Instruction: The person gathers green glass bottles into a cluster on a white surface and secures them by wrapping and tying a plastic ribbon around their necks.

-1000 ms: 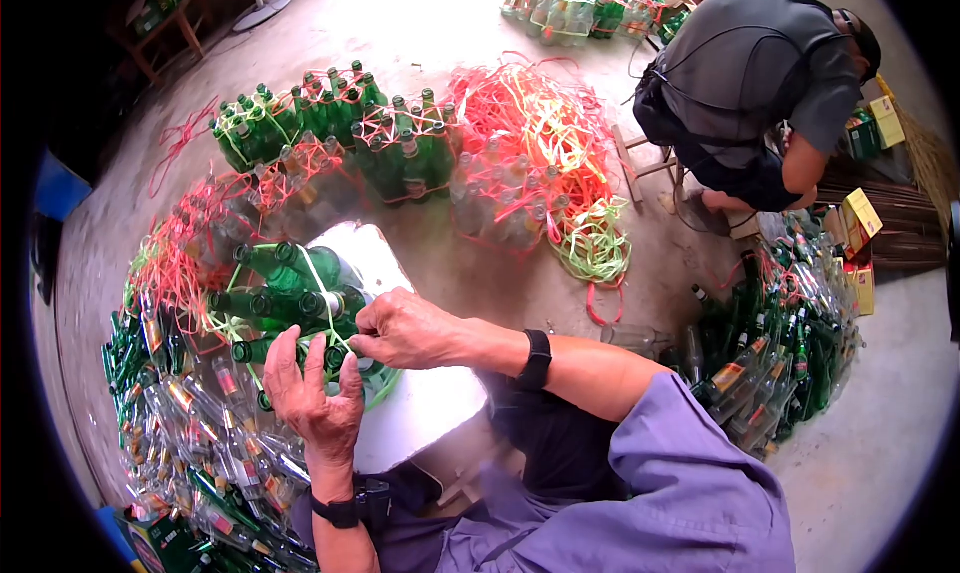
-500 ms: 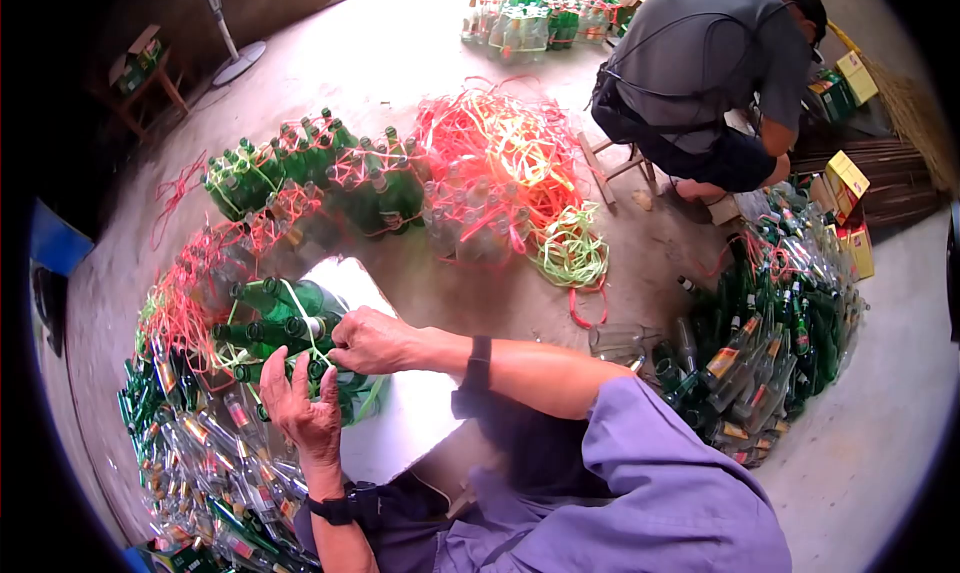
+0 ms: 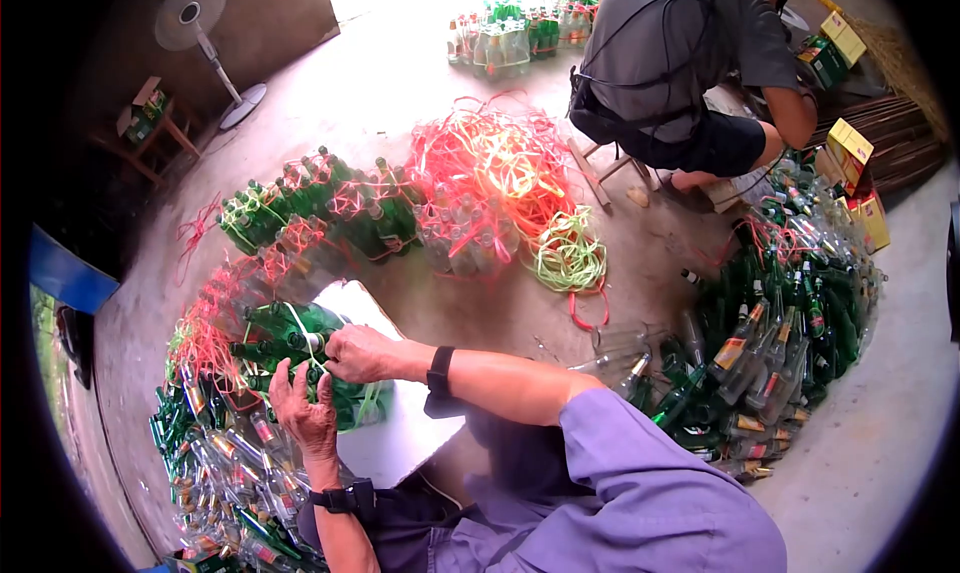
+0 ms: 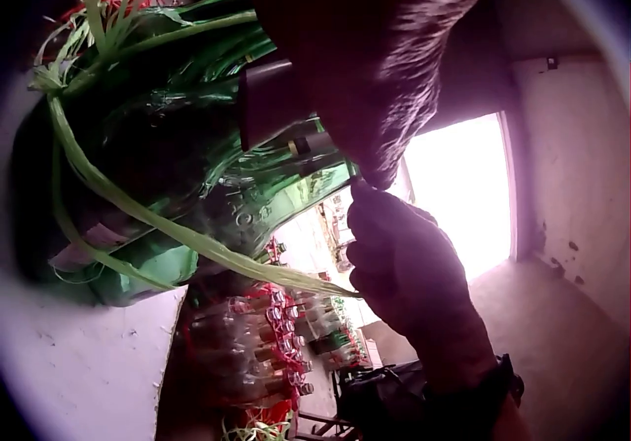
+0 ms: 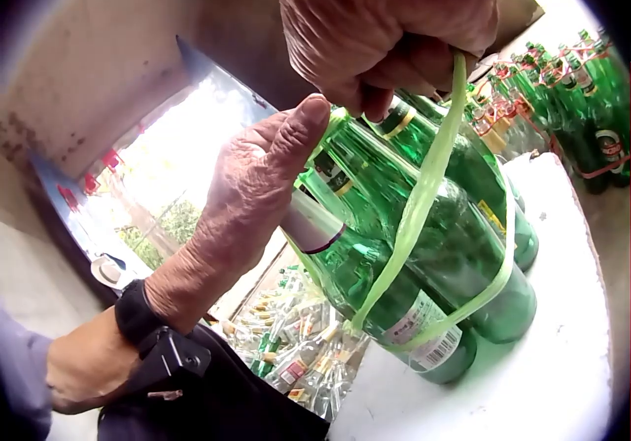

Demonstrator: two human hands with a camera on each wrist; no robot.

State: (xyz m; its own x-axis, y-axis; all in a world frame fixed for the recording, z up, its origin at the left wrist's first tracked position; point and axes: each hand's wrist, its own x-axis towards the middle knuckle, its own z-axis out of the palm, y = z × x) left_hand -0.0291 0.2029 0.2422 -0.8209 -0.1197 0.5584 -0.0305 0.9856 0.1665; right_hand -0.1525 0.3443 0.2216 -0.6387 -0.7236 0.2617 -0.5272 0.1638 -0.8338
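Note:
A bundle of green glass bottles [image 5: 449, 254] stands on a white board [image 5: 567, 283], with a pale green plastic strap [image 5: 422, 209] running round its bodies and up over it. My right hand [image 3: 365, 354] grips the strap beside the bottle necks, fingers curled tightly round it. In the left wrist view the strap stretches taut from the bottles to that fist. My left hand [image 3: 303, 411] rests at the near side of the necks, its fingers extended and the thumb apart. The right wrist view shows the left thumb against the bottle tops; its other fingers are largely hidden there.
Loose bottles lie heaped at left [image 3: 235, 473] and right [image 3: 770, 343]. Behind the board are strapped bottle bundles [image 3: 300, 198] and a tangle of red strap [image 3: 490, 158] with a green strap coil [image 3: 568, 251]. Another person [image 3: 680, 73] bends at the upper right. A fan [image 3: 192, 13] stands behind.
The head view has shifted, bringing the fan into sight. Both hands stay at the bottle necks, the right still gripping the strap and the left still spread beside it.

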